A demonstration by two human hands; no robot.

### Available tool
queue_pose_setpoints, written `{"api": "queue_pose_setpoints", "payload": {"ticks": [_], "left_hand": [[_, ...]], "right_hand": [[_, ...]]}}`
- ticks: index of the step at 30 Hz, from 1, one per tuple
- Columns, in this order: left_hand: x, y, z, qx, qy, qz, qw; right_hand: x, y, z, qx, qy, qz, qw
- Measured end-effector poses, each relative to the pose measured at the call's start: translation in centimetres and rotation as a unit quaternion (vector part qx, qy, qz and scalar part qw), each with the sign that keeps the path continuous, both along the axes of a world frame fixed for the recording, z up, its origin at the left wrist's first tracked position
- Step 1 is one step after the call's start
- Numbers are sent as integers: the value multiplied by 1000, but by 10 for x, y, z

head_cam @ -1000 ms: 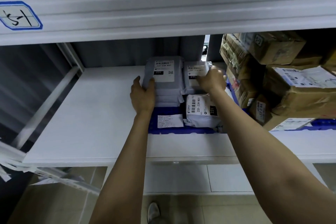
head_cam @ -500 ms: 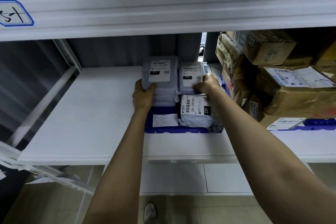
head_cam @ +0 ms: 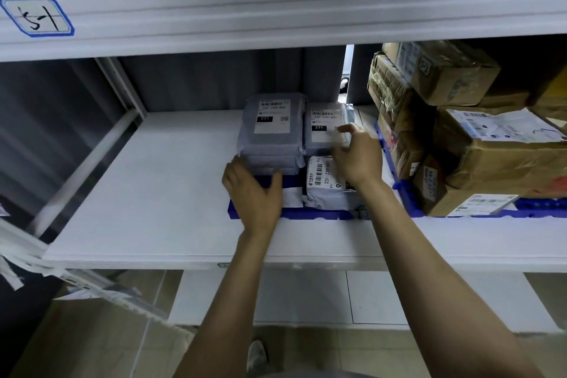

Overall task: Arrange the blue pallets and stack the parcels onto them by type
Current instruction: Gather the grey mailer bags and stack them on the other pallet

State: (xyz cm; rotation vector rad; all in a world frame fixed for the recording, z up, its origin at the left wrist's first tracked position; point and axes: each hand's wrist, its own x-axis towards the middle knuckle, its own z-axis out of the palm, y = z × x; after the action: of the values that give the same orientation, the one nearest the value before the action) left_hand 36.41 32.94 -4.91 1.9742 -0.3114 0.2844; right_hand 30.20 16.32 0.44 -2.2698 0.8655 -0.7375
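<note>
The broad white shelf board in front of me is smooth and flat. The ribbed white metal beam above it carries a blue-edged handwritten label, cut off at the left edge. On the right, creased brown cardboard boxes, wrapped in glossy tape, are piled on a second blue pallet and run out of view.

The blue plastic pallet I am working at lies flat on the shelf, just left of the boxes. Mostly only its front edge and left corner show. On it are soft grey plastic mailer parcels with white barcode labels. A stack of grey parcels sits at the rear left. A single rear grey parcel lies beside that stack, and a crumpled front grey parcel lies before it, partly behind my wrist.

My left hand rests flat on the pallet's left front. Its fingers are straight and spread, reaching to the foot of the stack and covering part of a white paper slip. My right hand hovers over the rear parcel's right edge. Its fingers are bent onto the label but blurred, so I cannot tell whether they grip it.
</note>
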Motion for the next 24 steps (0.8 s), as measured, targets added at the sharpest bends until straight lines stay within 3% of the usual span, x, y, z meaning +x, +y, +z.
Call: {"api": "queue_pose_setpoints", "payload": {"ticks": [3,6,9,16,24], "left_hand": [[-33,-3,-5,29,-47,-49,997],[-52,-11,-3,77,-126,-102,984],[-58,-18,-8,138,-191,-127,964],[-65,-21,-26,163,-140,-180,960],[-71,-29,-24,131,-92,-192,968]], "right_hand": [[-21,23,-15,-33,-15,9,999],[-36,31,-31,-72,14,-57,996],[-48,30,-40,-35,30,-108,993],[-60,23,-61,152,-71,-121,978],[-54,16,-56,197,-89,-91,972]]}}
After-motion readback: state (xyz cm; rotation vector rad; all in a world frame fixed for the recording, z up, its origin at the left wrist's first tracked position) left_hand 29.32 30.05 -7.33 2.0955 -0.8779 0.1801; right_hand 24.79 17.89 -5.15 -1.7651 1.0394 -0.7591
